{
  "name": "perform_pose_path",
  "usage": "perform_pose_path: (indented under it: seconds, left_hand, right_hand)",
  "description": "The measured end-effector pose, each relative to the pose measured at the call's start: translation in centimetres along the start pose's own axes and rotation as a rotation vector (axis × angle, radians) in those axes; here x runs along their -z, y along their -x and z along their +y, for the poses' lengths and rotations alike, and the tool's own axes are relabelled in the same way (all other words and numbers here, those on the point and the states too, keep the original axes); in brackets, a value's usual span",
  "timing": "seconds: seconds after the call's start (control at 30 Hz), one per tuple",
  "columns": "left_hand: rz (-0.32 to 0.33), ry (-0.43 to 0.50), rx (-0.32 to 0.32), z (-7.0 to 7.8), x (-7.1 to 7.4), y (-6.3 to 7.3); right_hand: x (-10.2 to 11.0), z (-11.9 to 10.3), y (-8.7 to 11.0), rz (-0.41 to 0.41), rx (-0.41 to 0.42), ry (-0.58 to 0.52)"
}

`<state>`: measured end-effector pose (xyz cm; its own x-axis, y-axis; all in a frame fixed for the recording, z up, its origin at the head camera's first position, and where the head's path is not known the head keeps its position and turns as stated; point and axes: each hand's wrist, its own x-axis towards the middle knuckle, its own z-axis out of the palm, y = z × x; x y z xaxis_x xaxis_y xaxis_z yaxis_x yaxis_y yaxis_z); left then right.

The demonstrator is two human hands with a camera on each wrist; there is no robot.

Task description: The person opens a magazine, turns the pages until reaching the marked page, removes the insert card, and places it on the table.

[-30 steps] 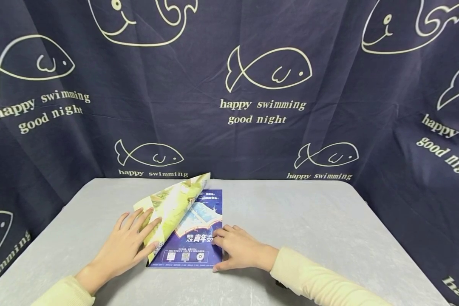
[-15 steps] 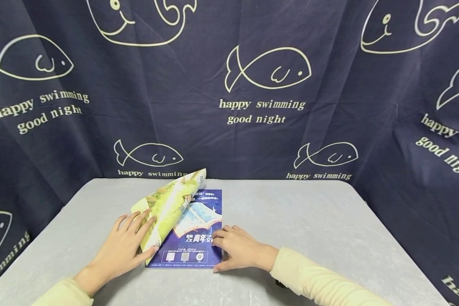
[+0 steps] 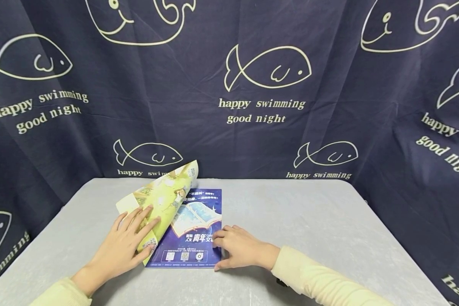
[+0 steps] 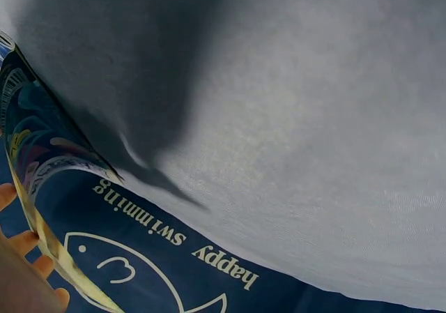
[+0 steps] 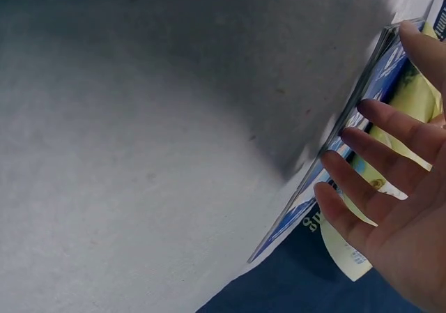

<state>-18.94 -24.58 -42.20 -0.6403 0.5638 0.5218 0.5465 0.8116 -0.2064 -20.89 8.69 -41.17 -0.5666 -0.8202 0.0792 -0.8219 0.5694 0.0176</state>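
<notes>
A magazine (image 3: 193, 248) lies on the grey table, its right side showing a dark blue page with an open-book picture. Its yellow-green cover (image 3: 164, 197) is lifted and curls over to the left, the top corner standing above the table's back edge. My left hand (image 3: 118, 250) lies with spread fingers on the cover's left part. In the left wrist view, the cover's other face (image 4: 42, 121) appears dark with colourful drawings. At the magazine's right edge, my right hand (image 3: 242, 250) rests its fingertips on the blue page, thumb by the near corner.
The grey table (image 3: 310, 216) stretches to both sides of the magazine. A navy curtain (image 3: 267, 144) with white fish outlines and lettering hangs behind it and at both sides. A small dark object (image 3: 281, 282) shows beneath my right sleeve.
The cover has swung further left and its top corner has risen, uncovering more of the blue page. My left hand has shifted slightly left; the right hand stays at the edge.
</notes>
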Motion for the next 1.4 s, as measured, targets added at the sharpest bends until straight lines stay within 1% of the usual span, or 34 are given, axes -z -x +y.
perform_pose_path:
  seconds: [0.2, 0.43, 0.67, 0.9, 1.23, 1.4]
  left_hand:
    - [0.01, -0.001, -0.034, -0.1, 0.1, 0.0]
    - [0.001, 0.004, -0.049, -0.1, 0.1, 0.0]
    - [0.003, 0.015, -0.06, -0.4, -0.1, 0.3]
    - [0.005, 0.03, -0.07, -0.4, 0.2, 0.5]
    - [-0.093, 0.008, -0.029, -0.5, -0.3, 1.3]
    - [-0.129, -0.008, -0.031, -0.5, -0.3, 1.4]
  right_hand:
    - [0.0, 0.0, 0.1, -0.014, -0.002, -0.02]
    - [0.2, 0.0, 0.1, -0.013, 0.024, -0.026]
    - [0.3, 0.1, 0.1, 0.026, 0.071, -0.006]
    - [-0.1, 0.4, 0.0, 0.041, 0.072, 0.007]
    - [-0.3, 1.2, -0.3, 0.062, 0.077, -0.022]
    - [-0.4, 1.4, -0.5, 0.062, 0.074, -0.043]
